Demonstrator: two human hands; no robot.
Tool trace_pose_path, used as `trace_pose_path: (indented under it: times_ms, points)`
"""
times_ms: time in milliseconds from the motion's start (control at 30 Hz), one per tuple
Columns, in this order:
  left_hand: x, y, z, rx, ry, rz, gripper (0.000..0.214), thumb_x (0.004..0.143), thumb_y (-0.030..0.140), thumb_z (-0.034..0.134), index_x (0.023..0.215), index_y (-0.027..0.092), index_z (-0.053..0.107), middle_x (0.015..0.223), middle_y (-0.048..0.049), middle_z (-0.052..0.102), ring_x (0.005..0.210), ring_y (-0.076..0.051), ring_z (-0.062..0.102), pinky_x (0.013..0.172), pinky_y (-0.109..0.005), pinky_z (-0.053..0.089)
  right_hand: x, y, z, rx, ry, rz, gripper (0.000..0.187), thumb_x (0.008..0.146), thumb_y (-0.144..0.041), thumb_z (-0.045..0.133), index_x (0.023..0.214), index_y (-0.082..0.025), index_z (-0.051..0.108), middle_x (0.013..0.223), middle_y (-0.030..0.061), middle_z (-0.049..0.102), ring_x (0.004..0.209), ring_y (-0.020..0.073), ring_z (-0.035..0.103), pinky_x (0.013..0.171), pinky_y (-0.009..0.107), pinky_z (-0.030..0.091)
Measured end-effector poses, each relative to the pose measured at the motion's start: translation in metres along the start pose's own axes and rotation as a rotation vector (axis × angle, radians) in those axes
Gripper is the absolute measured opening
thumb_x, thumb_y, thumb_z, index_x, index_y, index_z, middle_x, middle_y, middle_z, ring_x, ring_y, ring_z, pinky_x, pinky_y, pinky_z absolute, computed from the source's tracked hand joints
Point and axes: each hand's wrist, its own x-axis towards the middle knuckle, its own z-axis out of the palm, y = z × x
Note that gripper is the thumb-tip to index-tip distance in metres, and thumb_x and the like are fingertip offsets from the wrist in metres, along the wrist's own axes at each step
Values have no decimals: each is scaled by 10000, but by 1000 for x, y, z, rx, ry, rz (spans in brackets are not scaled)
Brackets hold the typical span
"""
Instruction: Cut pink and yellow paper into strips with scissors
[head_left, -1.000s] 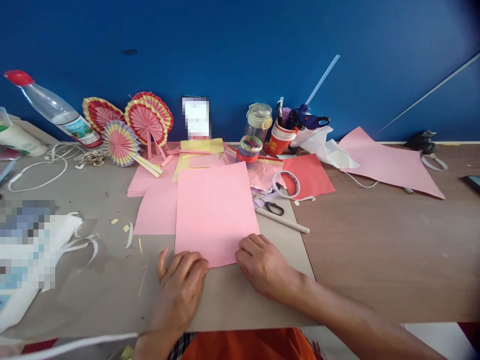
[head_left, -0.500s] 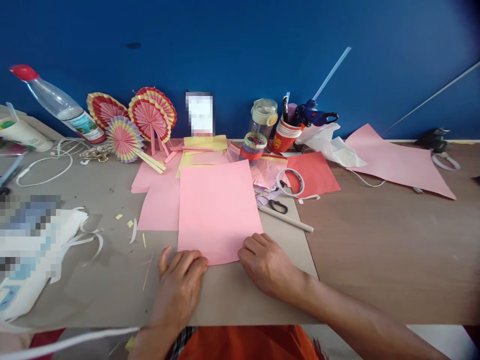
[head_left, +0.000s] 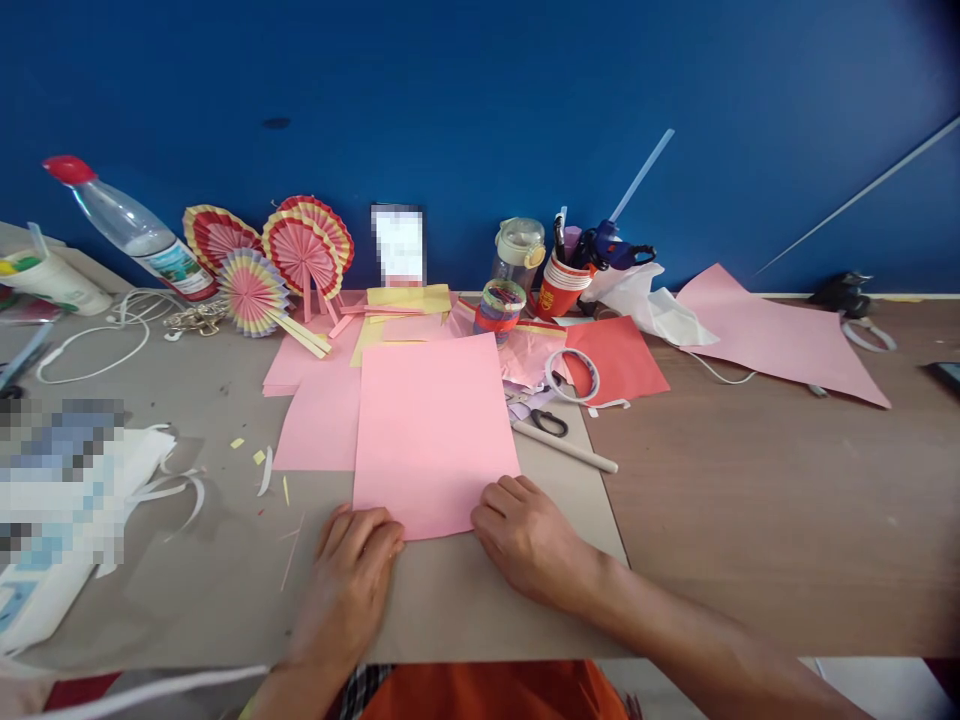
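Note:
A pink sheet of paper lies flat in front of me, its near edge slightly curled. At its near left corner my left hand is closed, the fingers pressed together on the paper. My right hand grips the near right corner with curled fingers; its thumb is hidden. Under and behind the sheet are more pink sheets and yellow paper strips. Right of it lie scissors, a pale rod and a roll of tape.
Folded paper fans lean at the back beside a tilted plastic bottle. A phone stands against the blue wall. Farther right are a red paper cup of tools, red paper and another pink sheet. Paper scraps lie left.
My left thumb has drawn in toward the other fingers at the corner. The view has shifted slightly; the sheet and my right hand stay nearly in place.

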Motion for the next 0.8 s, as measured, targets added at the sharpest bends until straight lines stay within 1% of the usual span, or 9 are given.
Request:
trace_pose_path:
  times_ms: [100,200,300,367,467,567,600,700,800]
  points:
    - [-6,-6,3,-14,15,-25,210,907,249,491,1097,223,574,1092,-67,625,1036,-231,573,1033,-460,381,1,1,-6,64,-10,8,182,851,-92,481,710,-166,568,789,58,565,721,167,442,667,305,342]
    - [-16,-15,3,-62,64,-102,389,890,339,515,1258,217,492,1235,-95,594,1166,-260,539,1054,-469,390,1,3,-18,214,-12,8,196,838,-63,479,702,-170,572,784,48,571,742,161,478,708,292,388]
    - [-27,-26,1,-159,49,-229,465,885,295,485,1341,227,423,1299,-100,574,1227,-258,516,1052,-463,409,0,6,-31,397,-43,4,213,822,-32,470,717,-190,566,796,28,599,784,155,523,747,273,423]
    - [-32,-31,-1,-236,9,-255,439,868,221,461,1307,240,460,1319,-88,571,1261,-245,497,1078,-467,381,-1,8,-39,490,-100,19,229,832,-32,451,749,-204,578,809,16,628,798,151,554,740,261,438]
    - [-34,-35,-2,-329,-32,-188,308,824,131,445,1065,256,589,1318,-43,588,1299,-223,465,1150,-505,242,-4,10,-51,576,-195,68,246,865,-69,436,821,-213,631,830,17,665,791,153,596,719,260,454]
    - [-32,-33,-2,-410,-30,-195,246,822,106,420,934,255,579,1229,-12,654,1263,-194,509,1175,-533,126,-7,16,-67,703,-282,72,157,870,-212,546,958,-224,676,929,26,696,842,172,628,733,267,482]
    - [-31,-32,-1,-437,-16,-222,219,837,122,419,926,255,568,1188,-9,677,1234,-189,537,1177,-535,112,-10,20,-73,762,-302,52,205,846,-288,606,1031,-227,670,984,31,697,883,181,635,756,272,494]
    - [-28,-30,-1,-506,13,-310,124,882,209,435,896,253,551,1120,-6,709,1155,-189,601,1180,-530,106,-24,34,-84,866,-289,0,588,760,-477,694,1278,-233,558,1179,65,648,1071,207,611,910,314,489]
    - [-26,-29,-2,-539,-1,-361,108,899,286,458,892,250,559,1102,-13,715,1135,-195,613,1184,-510,111,-42,46,-80,818,-288,-35,804,691,-498,750,1395,-250,452,1376,102,518,1276,252,477,1048,378,406]
